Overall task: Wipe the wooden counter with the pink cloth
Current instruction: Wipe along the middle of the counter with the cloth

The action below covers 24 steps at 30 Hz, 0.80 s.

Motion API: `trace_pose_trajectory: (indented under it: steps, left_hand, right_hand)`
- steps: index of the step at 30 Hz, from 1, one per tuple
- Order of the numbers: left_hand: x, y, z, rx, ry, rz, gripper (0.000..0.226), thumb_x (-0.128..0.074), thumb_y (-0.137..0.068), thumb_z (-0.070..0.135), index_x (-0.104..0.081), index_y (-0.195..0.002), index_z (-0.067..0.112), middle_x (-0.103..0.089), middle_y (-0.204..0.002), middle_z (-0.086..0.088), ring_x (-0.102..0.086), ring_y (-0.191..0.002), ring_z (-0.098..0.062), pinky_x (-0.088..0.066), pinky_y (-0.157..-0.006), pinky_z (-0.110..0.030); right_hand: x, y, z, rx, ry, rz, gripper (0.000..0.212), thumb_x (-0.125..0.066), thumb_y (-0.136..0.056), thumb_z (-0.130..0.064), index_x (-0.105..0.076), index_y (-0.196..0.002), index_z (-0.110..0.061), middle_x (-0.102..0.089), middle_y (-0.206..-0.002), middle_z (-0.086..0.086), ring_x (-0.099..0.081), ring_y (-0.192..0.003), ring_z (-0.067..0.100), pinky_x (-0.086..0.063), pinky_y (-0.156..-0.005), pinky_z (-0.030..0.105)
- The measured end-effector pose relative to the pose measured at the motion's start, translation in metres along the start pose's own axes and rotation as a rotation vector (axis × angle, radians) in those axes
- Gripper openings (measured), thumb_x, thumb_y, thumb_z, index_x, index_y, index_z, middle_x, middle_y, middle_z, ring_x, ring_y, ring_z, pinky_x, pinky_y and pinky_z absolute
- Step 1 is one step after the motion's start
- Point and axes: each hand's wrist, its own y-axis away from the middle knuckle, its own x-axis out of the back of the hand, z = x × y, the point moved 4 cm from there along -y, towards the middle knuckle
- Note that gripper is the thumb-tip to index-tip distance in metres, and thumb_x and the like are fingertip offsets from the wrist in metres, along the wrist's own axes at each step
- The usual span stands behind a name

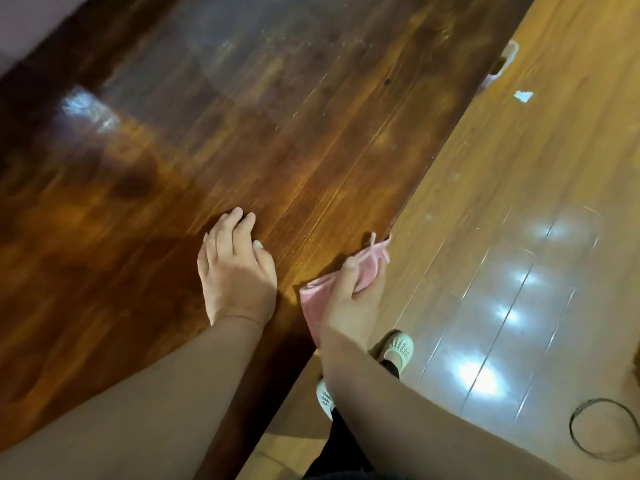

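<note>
From the head camera, the right hand (pixel 349 299) grips the pink cloth (pixel 332 289) at the near right edge of the wooden bench (pixel 242 133), thumb laid over the top and fingers curled beneath, so the cloth is bunched and partly draped over the edge. Its long axis runs roughly along that edge, one corner pointing away toward the far end. The left hand (pixel 235 268) rests just beside it to the left, holding nothing, fingers relaxed and pressed lightly on the wood. The unwiped surface lies ahead and to the left of the cloth, with faint dusty specks showing far up the bench; the right hand is plainly nearer for sweeping there. Below, the floor (pixel 519 237) shows pale shoes (pixel 398 348).
</note>
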Motion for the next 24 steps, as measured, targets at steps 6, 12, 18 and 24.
trace_pose_trajectory:
  steps: [6,12,18,24]
  left_hand:
    - [0.0,0.0,-0.001,0.011,0.018,-0.006,0.038,-0.048,-0.097,0.014,-0.057,-0.134,0.011,-0.048,-0.146,-0.002,-0.038,-0.138,-0.021,-0.03,-0.115,-0.047]
    - [0.0,-0.001,0.0,0.013,0.022,-0.016,0.038,-0.048,-0.096,0.013,-0.057,-0.134,0.01,-0.048,-0.146,-0.003,-0.039,-0.138,-0.022,-0.03,-0.114,-0.048]
    - [0.001,0.0,0.001,0.02,0.02,-0.013,0.038,-0.049,-0.096,0.012,-0.057,-0.133,0.009,-0.049,-0.145,-0.003,-0.04,-0.137,-0.023,-0.032,-0.113,-0.05]
    - [0.001,-0.002,0.002,0.03,0.027,-0.025,0.038,-0.049,-0.096,0.013,-0.057,-0.132,0.011,-0.049,-0.145,-0.002,-0.039,-0.138,-0.02,-0.03,-0.116,-0.046]
  right_hand:
    - [-0.002,-0.005,0.003,-0.201,-0.122,-0.048,0.056,-0.06,-0.094,-0.054,-0.045,-0.145,-0.037,-0.06,-0.124,-0.021,-0.057,-0.112,-0.001,-0.045,-0.094,0.025]
    - [0.0,-0.007,0.003,-0.176,-0.171,-0.079,0.062,-0.052,-0.098,-0.058,-0.034,-0.154,-0.038,-0.05,-0.146,-0.013,-0.046,-0.137,0.013,-0.038,-0.114,0.039]
    - [-0.003,0.005,0.01,-0.208,-0.146,-0.053,0.057,-0.053,-0.097,-0.053,-0.041,-0.149,-0.033,-0.058,-0.134,-0.013,-0.054,-0.127,0.01,-0.045,-0.101,0.026]
    - [0.001,-0.04,-0.016,-0.058,-0.045,-0.097,0.059,-0.043,-0.101,-0.055,-0.028,-0.156,-0.039,-0.043,-0.154,-0.012,-0.039,-0.143,0.013,-0.032,-0.12,0.046]
